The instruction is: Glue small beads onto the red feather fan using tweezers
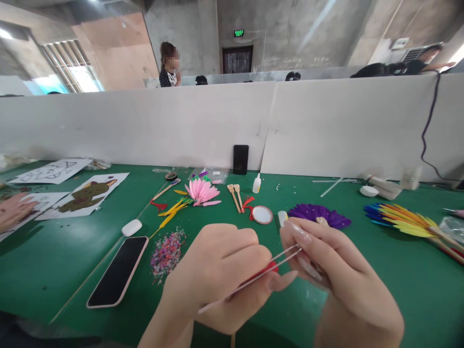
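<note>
Tweezers [253, 278] held above the green table [282, 319], near side; long axis slants up to the right, tips pointing at the right fingertips. Left hand [232, 270]: fingers curled closed round the tweezers, a red bit [271, 267] showing between. Right hand [333, 256]: thumb and fingers pinched together by the tips; can't tell what's in the pinch. Purple feathers [311, 211] just beyond it. Colored flakes [167, 253] left of left hand, then phone [118, 273], screen dark. Bottle [256, 184] and pink feathers [201, 192] farther back. Back wall: green sign [239, 33] reads EXIT; scrawl [292, 61] illegible.
</note>
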